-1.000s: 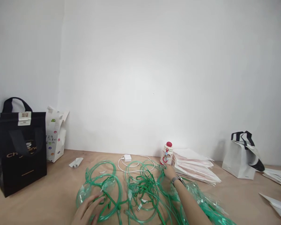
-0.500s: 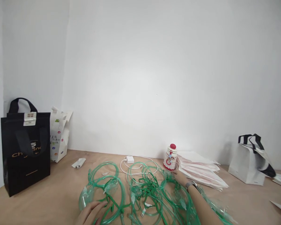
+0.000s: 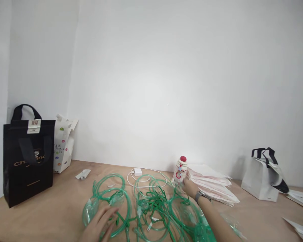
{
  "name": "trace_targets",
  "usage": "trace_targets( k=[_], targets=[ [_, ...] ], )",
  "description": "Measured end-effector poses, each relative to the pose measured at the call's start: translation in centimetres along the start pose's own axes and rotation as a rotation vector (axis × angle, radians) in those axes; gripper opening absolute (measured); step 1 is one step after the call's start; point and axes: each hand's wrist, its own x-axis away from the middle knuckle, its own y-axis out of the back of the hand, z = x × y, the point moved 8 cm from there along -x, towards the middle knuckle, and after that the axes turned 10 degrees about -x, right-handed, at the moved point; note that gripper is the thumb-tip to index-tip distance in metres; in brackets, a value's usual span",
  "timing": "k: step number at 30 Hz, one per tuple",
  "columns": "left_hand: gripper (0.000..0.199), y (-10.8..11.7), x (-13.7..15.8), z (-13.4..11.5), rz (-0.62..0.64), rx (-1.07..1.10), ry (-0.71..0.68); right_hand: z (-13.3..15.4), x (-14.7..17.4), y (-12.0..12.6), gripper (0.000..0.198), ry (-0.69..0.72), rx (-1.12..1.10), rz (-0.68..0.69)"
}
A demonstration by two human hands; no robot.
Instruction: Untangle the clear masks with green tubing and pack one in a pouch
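Fingertips of the right hand [image 3: 190, 188] seem hidden; green tubing [image 3: 161, 203] is cut off by the bottom edge.

It is bright, with soft light. Ahead of the right hand [image 3: 190, 188], the wall [image 3: 146, 84] is palest in the middle and grayer up in the far right corner. Right of that hand, the white bag [image 3: 259, 181] has a soft shadow beside it. The mask [image 3: 89, 212] by the left hand [image 3: 100, 222] has shiny spots. The left hand looks a bit fuzzy.
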Motion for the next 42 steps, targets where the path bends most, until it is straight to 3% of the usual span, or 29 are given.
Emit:
trace_targets(
  k=[4,6,10,14,18,22,28,34,38,42],
  targets=[
    [0.029,4.2,-6.2,-2.9,0.066,0.028,0.096,7.0,1.5,1.4,0.022,0.143,-0.295,-0.048],
    [0.031,7.0,-8.7,-4.7,-0.003,0.085,0.153,11.2,3.5,1.7,0.020,0.250,-0.459,-0.042],
    [0.031,10.8,-10.5,-8.2,-0.088,0.244,0.157,17.7,9.4,-0.2,0.028,0.416,-0.669,0.028],
    [0.025,13.0,-9.4,-9.1,-0.157,0.245,0.123,20.1,13.7,-3.9,0.031,0.458,-0.724,0.088],
    [0.022,13.7,-9.0,-8.5,-0.181,0.108,0.088,20.2,14.1,-6.6,0.028,0.442,-0.779,0.175],
    [0.025,12.9,-9.6,-9.0,-0.162,0.040,0.080,20.1,13.1,-7.8,0.031,0.415,-0.717,0.247],
    [0.022,10.6,-10.3,-9.6,-0.056,-0.076,0.135,19.5,12.8,-7.8,0.039,0.388,-0.588,0.153],
    [0.025,7.8,-10.9,-7.5,0.069,0.093,0.197,18.7,11.8,-8.0,0.039,0.368,-0.732,0.099],
    [0.026,7.5,-11.3,-5.9,0.064,-0.165,0.207,19.0,10.9,-8.5,0.040,0.403,-0.714,0.143],
    [0.023,5.2,-10.5,-1.3,0.292,-0.362,0.318,18.9,10.3,-8.9,0.047,0.388,-0.632,0.194]
  ],
)
